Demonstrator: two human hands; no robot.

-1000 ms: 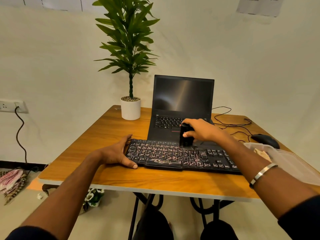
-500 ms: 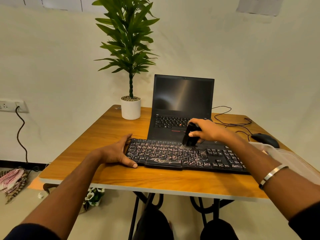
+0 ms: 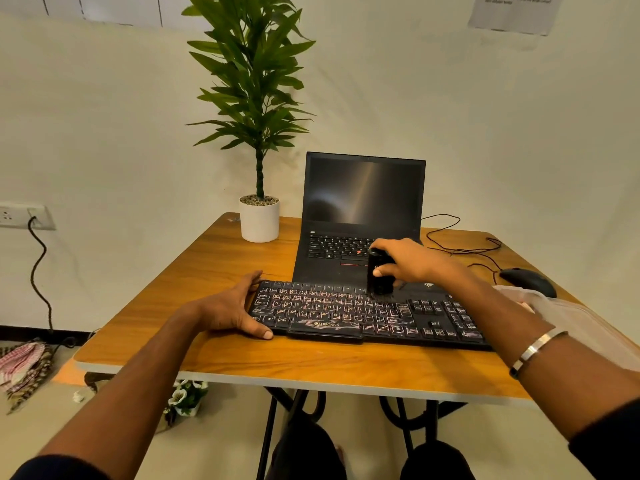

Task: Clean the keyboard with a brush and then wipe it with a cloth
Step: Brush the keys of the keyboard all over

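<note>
Broadly, a wooden table (image 3: 221, 278) with a pale edge carries everything. An open black laptop (image 3: 363, 209) with a dark, glossy screen is set at the back, and a flat black Zebronics keyboard (image 3: 346, 313) with pinkish printed keys is laid just in front of it. A tall leafy plant in a smooth white cylindrical pot (image 3: 259, 220) is placed to the laptop's left. A clear plastic container (image 3: 581, 327) is seen at the table's right edge, with a rounded black mouse (image 3: 528, 280) beyond it. The keyboard's left end is braced by the left hand (image 3: 230, 311), fingers spread fairly wide, thumb along the front edge. A small black brush (image 3: 379, 275) is gripped upright in the curled fingers of the right hand (image 3: 410, 261), its bristles set on the keyboard's top rows. A metal bangle (image 3: 533, 351) is worn on the right wrist.
</note>
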